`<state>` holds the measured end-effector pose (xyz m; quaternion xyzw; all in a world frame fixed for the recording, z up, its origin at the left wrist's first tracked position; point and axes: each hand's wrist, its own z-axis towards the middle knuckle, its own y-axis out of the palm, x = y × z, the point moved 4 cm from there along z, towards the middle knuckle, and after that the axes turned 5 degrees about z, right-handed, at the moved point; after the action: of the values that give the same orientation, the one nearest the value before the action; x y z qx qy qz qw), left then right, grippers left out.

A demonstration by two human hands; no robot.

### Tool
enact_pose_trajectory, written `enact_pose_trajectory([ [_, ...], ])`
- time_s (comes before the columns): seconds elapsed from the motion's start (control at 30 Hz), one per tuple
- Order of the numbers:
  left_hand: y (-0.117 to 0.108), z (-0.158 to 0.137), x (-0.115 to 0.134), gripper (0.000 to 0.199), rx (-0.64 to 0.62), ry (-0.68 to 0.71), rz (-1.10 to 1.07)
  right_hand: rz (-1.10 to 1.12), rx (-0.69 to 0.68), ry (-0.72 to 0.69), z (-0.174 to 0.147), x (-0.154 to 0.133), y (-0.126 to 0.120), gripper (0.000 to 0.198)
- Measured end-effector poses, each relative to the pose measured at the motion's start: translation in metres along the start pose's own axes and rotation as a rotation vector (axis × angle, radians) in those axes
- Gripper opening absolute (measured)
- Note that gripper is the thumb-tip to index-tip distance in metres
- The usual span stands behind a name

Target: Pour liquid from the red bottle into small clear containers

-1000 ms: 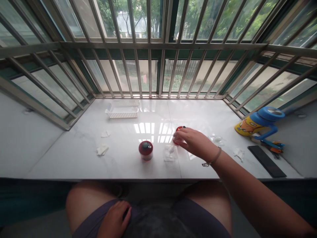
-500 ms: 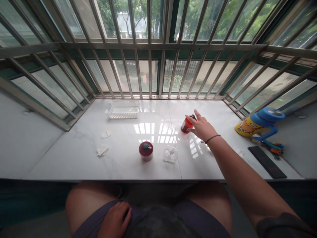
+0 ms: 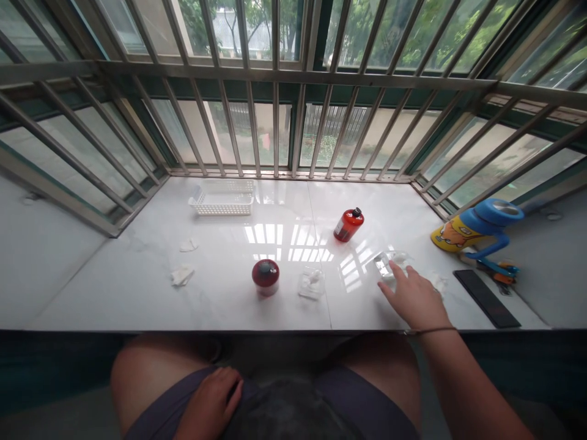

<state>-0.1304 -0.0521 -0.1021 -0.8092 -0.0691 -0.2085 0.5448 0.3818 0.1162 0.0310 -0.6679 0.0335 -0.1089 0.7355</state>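
My right hand (image 3: 415, 296) hovers at the near edge of a clear, shiny plastic pack (image 3: 386, 266). Its fingers are spread and hold nothing; whether the fingertips touch the pack I cannot tell. Farther back, a red bottle with a black cap (image 3: 348, 226) stands by itself. Near the middle is a dark red, round-topped container with a black cap (image 3: 265, 278). Beside it lies a small clear tray (image 3: 312, 283) with white bits in it. On my thigh rests my left hand (image 3: 211, 400), loosely relaxed, thumb apart, with nothing seen in it.
A white perforated basket (image 3: 222, 208) sits at the back left, with scraps of white tissue (image 3: 182, 275) in front of it. At the right are a blue and yellow water bottle (image 3: 472, 226), keys (image 3: 504, 275) and a black phone (image 3: 486, 298). Metal bars (image 3: 293, 76) close off the back.
My right hand has let go of or moved off the red bottle and come toward me and to the right, to the clear pack. My left hand stays on my thigh.
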Motion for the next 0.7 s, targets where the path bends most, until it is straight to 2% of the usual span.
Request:
enact_pose_trajectory([
  [0.17,-0.001,0.006,0.007,0.027,0.032,0.06,-0.065,0.092,-0.087,0.008,0.04,0.0,0.016,0.071],
  [0.27,-0.005,0.013,0.019,0.025,0.095,0.093,-0.145,0.135,-0.146,-0.044,0.06,-0.01,0.014,0.075],
  [0.33,-0.01,0.018,0.032,0.024,0.134,0.124,-0.184,0.147,-0.125,-0.101,0.062,-0.024,0.006,0.073],
  [0.4,-0.018,0.022,0.049,0.023,0.157,0.167,-0.214,0.228,-0.024,-0.195,0.052,-0.046,-0.009,0.063],
  [0.47,-0.029,0.025,0.065,0.023,0.173,0.211,-0.245,0.407,0.073,-0.347,0.033,-0.075,-0.024,0.055],
  [0.57,-0.048,0.031,0.087,0.023,0.214,0.26,-0.285,0.733,0.026,-0.567,-0.001,-0.122,-0.032,0.058],
  [0.63,-0.06,0.037,0.1,0.02,0.261,0.283,-0.316,0.905,0.001,-0.566,-0.017,-0.146,-0.029,0.058],
  [0.7,-0.07,0.044,0.111,0.015,0.342,0.291,-0.346,1.016,0.02,-0.522,-0.028,-0.164,-0.023,0.048],
])
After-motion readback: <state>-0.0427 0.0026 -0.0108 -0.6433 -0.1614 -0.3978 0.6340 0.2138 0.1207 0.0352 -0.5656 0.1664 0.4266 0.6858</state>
